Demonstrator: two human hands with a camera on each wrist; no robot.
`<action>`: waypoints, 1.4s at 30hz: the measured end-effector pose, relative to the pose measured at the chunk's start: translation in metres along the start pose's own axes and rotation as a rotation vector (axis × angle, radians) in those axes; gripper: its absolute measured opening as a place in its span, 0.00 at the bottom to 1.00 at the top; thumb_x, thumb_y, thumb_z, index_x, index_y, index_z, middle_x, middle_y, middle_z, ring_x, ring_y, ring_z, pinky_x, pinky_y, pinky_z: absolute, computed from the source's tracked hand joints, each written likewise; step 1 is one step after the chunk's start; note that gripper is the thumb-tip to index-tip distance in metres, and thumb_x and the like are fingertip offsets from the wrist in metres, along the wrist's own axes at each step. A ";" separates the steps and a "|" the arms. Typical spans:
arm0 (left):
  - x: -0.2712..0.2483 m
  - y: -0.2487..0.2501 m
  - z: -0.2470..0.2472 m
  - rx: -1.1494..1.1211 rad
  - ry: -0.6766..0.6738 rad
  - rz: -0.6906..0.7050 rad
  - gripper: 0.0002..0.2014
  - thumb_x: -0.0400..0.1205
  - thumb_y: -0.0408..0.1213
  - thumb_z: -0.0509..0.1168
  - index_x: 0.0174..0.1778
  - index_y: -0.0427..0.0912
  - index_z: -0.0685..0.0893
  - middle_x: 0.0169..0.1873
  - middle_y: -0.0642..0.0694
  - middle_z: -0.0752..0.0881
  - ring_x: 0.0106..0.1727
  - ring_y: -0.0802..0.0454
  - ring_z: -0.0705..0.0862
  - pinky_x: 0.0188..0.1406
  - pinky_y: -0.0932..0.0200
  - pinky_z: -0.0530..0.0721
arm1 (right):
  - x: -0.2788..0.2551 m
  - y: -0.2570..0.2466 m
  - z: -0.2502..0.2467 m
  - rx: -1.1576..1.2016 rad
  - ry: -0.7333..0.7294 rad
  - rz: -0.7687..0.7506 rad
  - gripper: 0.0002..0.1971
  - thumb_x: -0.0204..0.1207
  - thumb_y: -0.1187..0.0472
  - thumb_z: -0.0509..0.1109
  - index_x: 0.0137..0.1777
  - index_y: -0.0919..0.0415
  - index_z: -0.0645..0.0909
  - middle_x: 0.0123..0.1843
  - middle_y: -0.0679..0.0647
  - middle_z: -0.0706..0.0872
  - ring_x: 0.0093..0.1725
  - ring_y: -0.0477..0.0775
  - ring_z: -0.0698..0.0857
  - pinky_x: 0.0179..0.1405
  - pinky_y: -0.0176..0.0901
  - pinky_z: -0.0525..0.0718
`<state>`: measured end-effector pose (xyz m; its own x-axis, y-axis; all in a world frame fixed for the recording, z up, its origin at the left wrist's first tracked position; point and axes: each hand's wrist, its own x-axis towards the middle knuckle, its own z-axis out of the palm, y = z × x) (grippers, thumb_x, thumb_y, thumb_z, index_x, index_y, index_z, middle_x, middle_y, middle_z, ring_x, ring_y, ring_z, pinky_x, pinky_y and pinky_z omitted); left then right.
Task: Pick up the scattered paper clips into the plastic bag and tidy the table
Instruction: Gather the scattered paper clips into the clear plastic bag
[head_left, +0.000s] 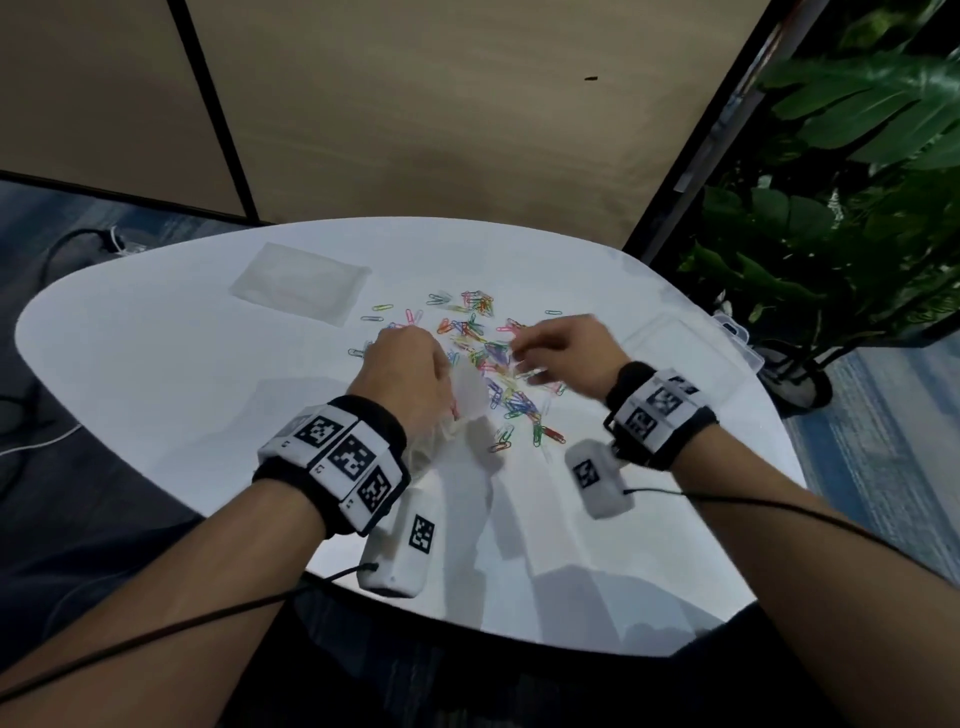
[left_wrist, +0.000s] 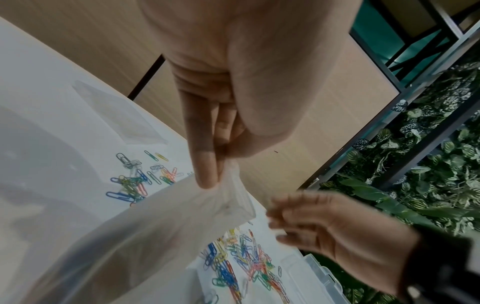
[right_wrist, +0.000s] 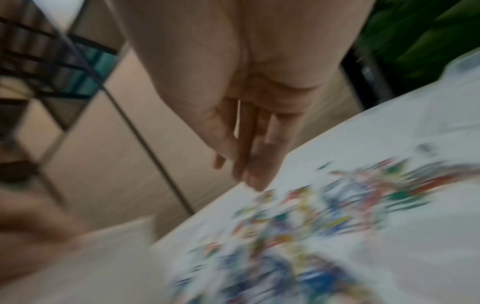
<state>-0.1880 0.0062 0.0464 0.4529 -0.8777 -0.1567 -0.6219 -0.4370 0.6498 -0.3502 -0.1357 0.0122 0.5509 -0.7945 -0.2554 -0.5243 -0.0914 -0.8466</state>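
Note:
Several coloured paper clips (head_left: 483, 358) lie scattered over the middle of the white table (head_left: 156, 374). My left hand (head_left: 408, 364) pinches the rim of a clear plastic bag (left_wrist: 161, 222) between thumb and fingers, and the bag hangs down toward me. My right hand (head_left: 558, 351) hovers just above the clips to the right of the bag, blurred by motion, fingers (right_wrist: 255, 164) straight and held together with nothing in them. In the right wrist view the paper clips (right_wrist: 324, 216) are a smeared colourful patch.
A second flat clear bag (head_left: 301, 283) lies at the back left of the table. A clear plastic box (head_left: 691, 358) sits at the right edge. A leafy plant (head_left: 841, 218) stands beyond the table on the right. Cables run from both wrists.

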 end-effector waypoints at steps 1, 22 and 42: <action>-0.001 0.000 -0.002 0.000 0.006 0.005 0.09 0.80 0.29 0.66 0.45 0.43 0.92 0.36 0.45 0.90 0.45 0.46 0.91 0.59 0.54 0.87 | 0.010 0.015 -0.016 -0.182 0.092 0.046 0.12 0.76 0.71 0.70 0.50 0.54 0.88 0.52 0.55 0.91 0.51 0.58 0.90 0.58 0.52 0.89; 0.005 -0.004 0.002 0.095 -0.036 0.104 0.10 0.78 0.32 0.65 0.46 0.45 0.92 0.49 0.47 0.91 0.56 0.48 0.87 0.47 0.63 0.78 | 0.045 0.100 -0.025 -0.775 0.212 0.230 0.07 0.74 0.65 0.73 0.48 0.59 0.92 0.47 0.58 0.92 0.48 0.58 0.90 0.55 0.46 0.89; 0.005 0.012 0.010 0.043 -0.082 0.015 0.09 0.78 0.32 0.66 0.36 0.50 0.86 0.34 0.43 0.87 0.40 0.43 0.90 0.51 0.49 0.90 | -0.033 -0.022 0.053 -0.001 0.035 0.086 0.14 0.74 0.71 0.73 0.59 0.64 0.87 0.48 0.60 0.92 0.42 0.54 0.91 0.48 0.46 0.90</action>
<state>-0.1992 -0.0050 0.0460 0.3906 -0.8967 -0.2083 -0.6562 -0.4299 0.6201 -0.3223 -0.0755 0.0149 0.4811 -0.8198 -0.3106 -0.5696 -0.0230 -0.8216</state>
